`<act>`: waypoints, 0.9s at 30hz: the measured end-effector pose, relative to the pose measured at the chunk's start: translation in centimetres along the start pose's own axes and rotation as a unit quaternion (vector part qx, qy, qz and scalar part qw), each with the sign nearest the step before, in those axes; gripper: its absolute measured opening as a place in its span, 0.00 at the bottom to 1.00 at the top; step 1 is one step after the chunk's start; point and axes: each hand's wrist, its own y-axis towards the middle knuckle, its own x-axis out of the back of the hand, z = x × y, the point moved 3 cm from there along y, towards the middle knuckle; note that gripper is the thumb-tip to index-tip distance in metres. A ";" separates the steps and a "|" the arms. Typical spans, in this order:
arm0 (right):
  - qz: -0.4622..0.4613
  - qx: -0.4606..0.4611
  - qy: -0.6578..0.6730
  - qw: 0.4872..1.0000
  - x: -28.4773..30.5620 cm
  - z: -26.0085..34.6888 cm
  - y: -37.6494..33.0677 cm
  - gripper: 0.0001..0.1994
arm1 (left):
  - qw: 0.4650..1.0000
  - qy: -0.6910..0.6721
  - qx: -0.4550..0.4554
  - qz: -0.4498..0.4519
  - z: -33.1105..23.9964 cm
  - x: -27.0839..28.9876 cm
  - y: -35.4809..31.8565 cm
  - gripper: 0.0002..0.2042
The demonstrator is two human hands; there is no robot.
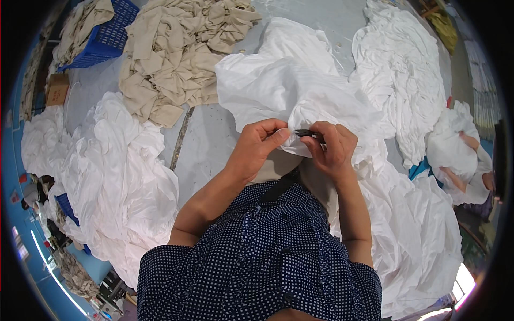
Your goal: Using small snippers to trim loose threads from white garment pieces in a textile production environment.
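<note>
A white cloth garment [292, 80] lies bunched and spread in front of me, its near edge lifted between my hands. My left hand [261, 142] is closed, pinching that edge between thumb and fingers. Small dark thread snips [304, 132] sit in my closed right hand [333, 147], their tip pointing left at the cloth beside my left fingertips. Most of the snips' handle is hidden by my right fingers. Whether the tip touches the cloth, I cannot tell.
A beige cloth heap [166, 59] lies at the far left, beside a blue plastic basket [110, 32]. White cloth heaps stand at left [120, 187], far right [399, 69] and near right [412, 224]. Another person [460, 160] handles white cloth at the right edge. A cardboard box [57, 89] sits left.
</note>
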 end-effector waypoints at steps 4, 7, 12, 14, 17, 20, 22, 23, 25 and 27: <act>-0.004 0.006 -0.010 1.000 -0.1 0.0 0.0 0.12 | 1.000 0.000 -0.003 -0.005 0.1 0.0 0.1 0.10; -0.001 0.006 -0.032 0.999 0.0 0.1 -0.1 0.12 | 1.000 0.011 -0.003 -0.005 0.0 0.1 0.0 0.08; 0.012 -0.019 -0.026 0.999 0.2 0.3 -0.6 0.12 | 0.999 0.031 -0.004 -0.007 -0.2 0.1 -0.1 0.08; 0.002 -0.011 -0.041 0.999 0.1 0.5 -0.5 0.12 | 0.999 0.032 -0.008 -0.013 -0.1 0.1 -0.1 0.09; 0.004 0.000 -0.058 0.998 0.3 0.7 -0.3 0.12 | 0.999 0.038 -0.012 -0.022 -0.2 0.1 -0.1 0.09; 0.004 0.009 -0.054 0.998 0.4 0.5 -0.4 0.13 | 0.999 0.039 -0.010 -0.024 -0.2 0.0 -0.2 0.09; -0.007 0.015 -0.045 0.999 0.4 0.6 -0.5 0.13 | 0.999 0.034 -0.007 -0.024 -0.2 0.1 -0.3 0.09; 0.003 -0.041 0.002 0.999 0.5 0.4 -0.6 0.13 | 0.999 0.040 -0.003 -0.020 -0.3 0.2 -0.3 0.09; 0.014 -0.097 0.050 0.994 0.7 0.7 -0.7 0.12 | 0.999 0.045 0.001 -0.015 -0.2 0.1 -0.3 0.09; 0.064 -0.191 0.181 0.963 0.6 1.4 -0.3 0.11 | 0.998 0.053 -0.011 -0.032 -0.4 -0.2 -0.4 0.09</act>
